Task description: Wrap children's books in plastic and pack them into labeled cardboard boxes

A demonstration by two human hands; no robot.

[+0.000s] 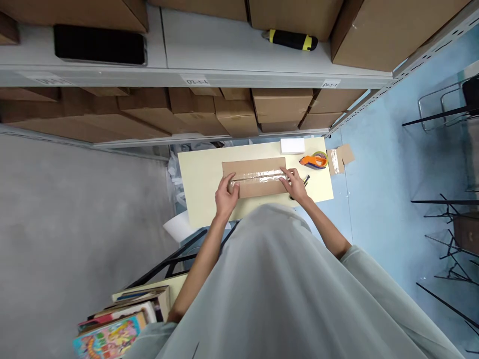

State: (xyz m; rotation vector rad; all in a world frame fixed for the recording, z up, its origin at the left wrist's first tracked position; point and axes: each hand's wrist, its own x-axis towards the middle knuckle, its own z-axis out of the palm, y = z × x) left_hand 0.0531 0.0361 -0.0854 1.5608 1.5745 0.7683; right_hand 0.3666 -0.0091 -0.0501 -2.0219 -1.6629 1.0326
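A flat brown cardboard box [258,188] lies on the pale yellow tabletop [204,172], with clear shiny tape along its middle seam. My left hand [226,195] grips its left end, thumb and fingers bent onto the top near the seam. At the opposite end my right hand [295,186] holds the box with thumb and fingers curved around the edge by the tape. An orange tape dispenser [313,160] with a roll sits just beyond my right hand. A dark, thin tool [306,180] is partly hidden behind that hand.
Shelves with cardboard boxes [282,105] stand ahead. A yellow-black utility knife [294,40] and a black phone-like slab [100,46] lie on the upper shelf [217,47]. A white box [292,145] rests at the table's back edge. Books [112,336] are stacked lower left.
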